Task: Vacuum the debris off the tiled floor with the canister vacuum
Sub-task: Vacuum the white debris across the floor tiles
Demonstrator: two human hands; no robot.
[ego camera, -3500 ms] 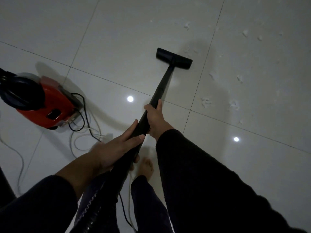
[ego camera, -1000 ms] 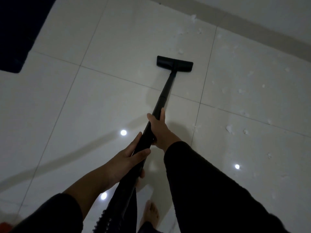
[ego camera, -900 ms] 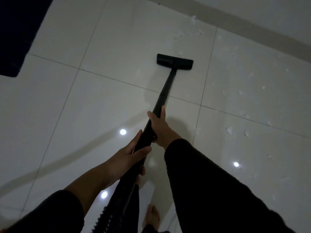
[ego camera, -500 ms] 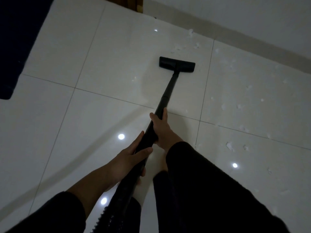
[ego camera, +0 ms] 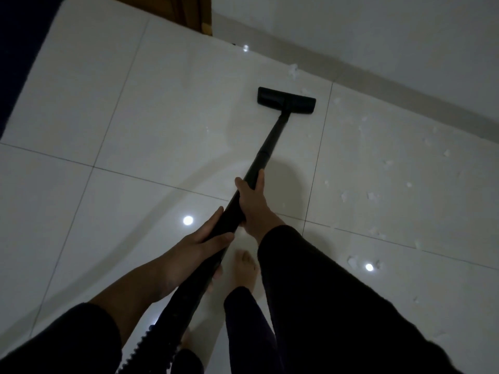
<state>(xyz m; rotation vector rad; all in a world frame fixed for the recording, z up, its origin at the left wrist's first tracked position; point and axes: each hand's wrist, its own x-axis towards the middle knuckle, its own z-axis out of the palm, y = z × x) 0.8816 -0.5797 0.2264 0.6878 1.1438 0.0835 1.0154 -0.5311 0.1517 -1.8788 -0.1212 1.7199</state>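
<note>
The black vacuum wand runs from my hands up to the flat black floor nozzle, which rests on the glossy white tiled floor near the far wall. My right hand grips the wand higher up; my left hand grips it lower, near the ribbed hose. White debris scraps lie scattered right of the nozzle, and a few bits sit beyond it by the baseboard. The canister is out of view.
A grey baseboard and white wall border the floor at the top right. A wooden door frame stands at the top centre. A dark mat or furniture edge fills the upper left. My bare foot stands under the wand.
I have stepped forward, away from the red canister, which has left the view. The nozzle has advanced toward the baseboard. Both hands keep the same grip on the wand.
</note>
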